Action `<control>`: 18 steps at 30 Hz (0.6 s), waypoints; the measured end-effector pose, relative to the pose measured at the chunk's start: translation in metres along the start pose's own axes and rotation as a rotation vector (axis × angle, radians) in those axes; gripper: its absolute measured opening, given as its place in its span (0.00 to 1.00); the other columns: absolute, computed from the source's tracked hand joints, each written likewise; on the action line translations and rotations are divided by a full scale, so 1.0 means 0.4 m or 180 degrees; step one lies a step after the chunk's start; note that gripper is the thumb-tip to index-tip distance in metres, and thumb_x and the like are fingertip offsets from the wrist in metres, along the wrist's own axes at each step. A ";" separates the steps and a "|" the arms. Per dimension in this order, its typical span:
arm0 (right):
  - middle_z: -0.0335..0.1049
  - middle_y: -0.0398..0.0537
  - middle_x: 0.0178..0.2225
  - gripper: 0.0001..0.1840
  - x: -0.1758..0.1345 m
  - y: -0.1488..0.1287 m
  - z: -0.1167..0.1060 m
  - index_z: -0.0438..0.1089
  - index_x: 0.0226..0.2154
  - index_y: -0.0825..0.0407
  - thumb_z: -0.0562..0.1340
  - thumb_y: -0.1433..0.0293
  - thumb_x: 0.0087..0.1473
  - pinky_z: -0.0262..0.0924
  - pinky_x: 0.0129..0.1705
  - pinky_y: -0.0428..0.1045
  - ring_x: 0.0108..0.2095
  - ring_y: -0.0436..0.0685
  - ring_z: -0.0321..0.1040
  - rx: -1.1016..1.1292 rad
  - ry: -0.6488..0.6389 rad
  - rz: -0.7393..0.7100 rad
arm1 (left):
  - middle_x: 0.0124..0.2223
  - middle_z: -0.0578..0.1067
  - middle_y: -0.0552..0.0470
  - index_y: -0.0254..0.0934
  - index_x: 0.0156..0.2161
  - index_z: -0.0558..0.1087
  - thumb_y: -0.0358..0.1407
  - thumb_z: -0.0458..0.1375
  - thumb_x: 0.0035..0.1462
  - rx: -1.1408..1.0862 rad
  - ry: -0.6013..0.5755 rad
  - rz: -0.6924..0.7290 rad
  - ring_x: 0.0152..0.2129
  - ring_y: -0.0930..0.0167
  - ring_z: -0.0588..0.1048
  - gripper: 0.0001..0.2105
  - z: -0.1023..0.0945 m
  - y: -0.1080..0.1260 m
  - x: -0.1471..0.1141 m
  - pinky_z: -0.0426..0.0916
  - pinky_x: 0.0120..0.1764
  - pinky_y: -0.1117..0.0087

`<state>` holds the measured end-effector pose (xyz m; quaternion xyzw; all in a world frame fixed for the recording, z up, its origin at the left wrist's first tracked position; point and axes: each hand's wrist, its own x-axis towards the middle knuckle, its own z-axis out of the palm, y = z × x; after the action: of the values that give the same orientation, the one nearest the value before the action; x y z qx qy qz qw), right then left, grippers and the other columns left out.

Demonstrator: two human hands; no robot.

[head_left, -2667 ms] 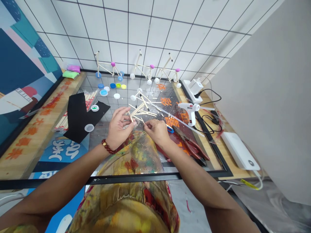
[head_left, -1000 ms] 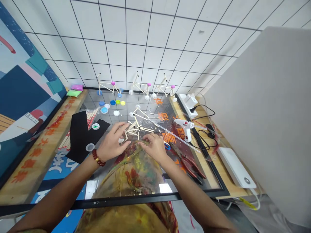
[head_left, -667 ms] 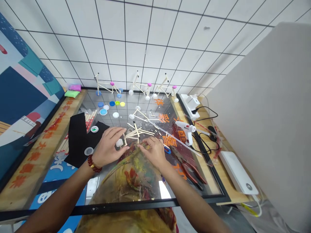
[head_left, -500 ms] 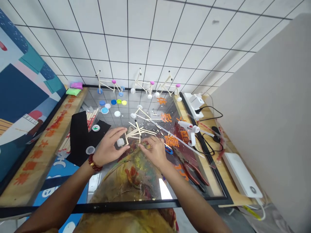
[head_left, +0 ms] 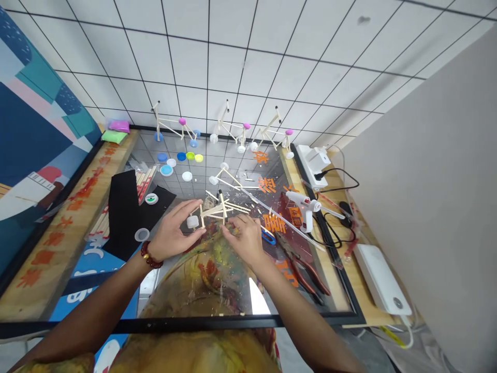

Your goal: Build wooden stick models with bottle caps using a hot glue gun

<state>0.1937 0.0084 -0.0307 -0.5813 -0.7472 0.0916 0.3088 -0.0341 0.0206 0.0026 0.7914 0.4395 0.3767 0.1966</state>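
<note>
A small frame of pale wooden sticks (head_left: 213,211) is held up between my two hands above the glass tabletop (head_left: 194,290). My left hand (head_left: 174,230) grips its left upright stick end to end, fingertips at the top and thumb at the bottom. With thumb and fingers, my right hand (head_left: 245,235) pinches the lower end of the right stick, whose upper tip is black. A white round cap (head_left: 192,221) sits just left of the frame, near my left fingers. Loose sticks (head_left: 237,207) lie behind the frame, and one part with white cap wheels (head_left: 213,180) stands farther back.
Several finished stick models (head_left: 182,122) stand along the back edge. Coloured caps (head_left: 166,170), black sheets (head_left: 123,212) and wrapped sticks (head_left: 145,184) lie left. To the right are a glue gun (head_left: 305,207), red-handled pliers (head_left: 303,267), a blue-handled tool (head_left: 268,237) and a power strip (head_left: 312,166).
The camera view has shifted slightly. The frame's black-tipped stick is angled a little differently between my hands; both hands keep their hold on it.
</note>
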 end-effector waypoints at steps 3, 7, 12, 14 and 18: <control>0.76 0.40 0.29 0.04 0.002 -0.001 0.003 0.76 0.30 0.48 0.70 0.68 0.54 0.45 0.39 0.51 0.33 0.53 0.69 -0.0018 0.0076 -0.0089 | 0.58 0.73 0.45 0.43 0.62 0.66 0.33 0.64 0.56 -0.0005 0.0003 0.0007 0.54 0.61 0.74 0.29 0.000 -0.001 0.000 0.71 0.58 0.57; 0.76 0.40 0.28 0.04 0.000 0.002 0.001 0.76 0.29 0.48 0.69 0.68 0.55 0.45 0.39 0.51 0.32 0.53 0.69 -0.0056 0.0094 -0.0120 | 0.58 0.73 0.46 0.43 0.63 0.65 0.33 0.64 0.56 -0.0029 -0.0025 0.0067 0.55 0.61 0.73 0.29 -0.004 -0.002 -0.001 0.70 0.58 0.58; 0.76 0.41 0.28 0.06 -0.001 0.012 -0.003 0.76 0.27 0.48 0.68 0.68 0.56 0.44 0.39 0.51 0.32 0.53 0.68 -0.0069 0.0037 -0.0068 | 0.59 0.73 0.46 0.44 0.63 0.64 0.32 0.64 0.56 -0.0051 -0.0055 0.0054 0.54 0.62 0.73 0.30 -0.003 -0.004 -0.002 0.70 0.58 0.58; 0.76 0.41 0.28 0.07 -0.001 0.015 -0.002 0.75 0.27 0.49 0.67 0.67 0.56 0.44 0.39 0.51 0.32 0.53 0.69 -0.0036 0.0008 -0.0059 | 0.59 0.73 0.46 0.44 0.63 0.65 0.33 0.64 0.56 -0.0057 -0.0042 0.0053 0.55 0.61 0.73 0.30 -0.002 -0.003 -0.001 0.70 0.58 0.58; 0.76 0.41 0.27 0.09 -0.001 0.016 -0.001 0.76 0.27 0.48 0.67 0.65 0.57 0.44 0.40 0.51 0.32 0.53 0.69 0.0033 -0.0010 -0.0031 | 0.59 0.73 0.46 0.44 0.63 0.65 0.33 0.64 0.56 -0.0064 -0.0026 0.0047 0.55 0.61 0.73 0.29 -0.002 -0.002 0.002 0.70 0.58 0.57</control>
<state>0.1993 0.0099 -0.0339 -0.5759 -0.7501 0.0948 0.3111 -0.0349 0.0214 0.0030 0.7941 0.4290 0.3793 0.2036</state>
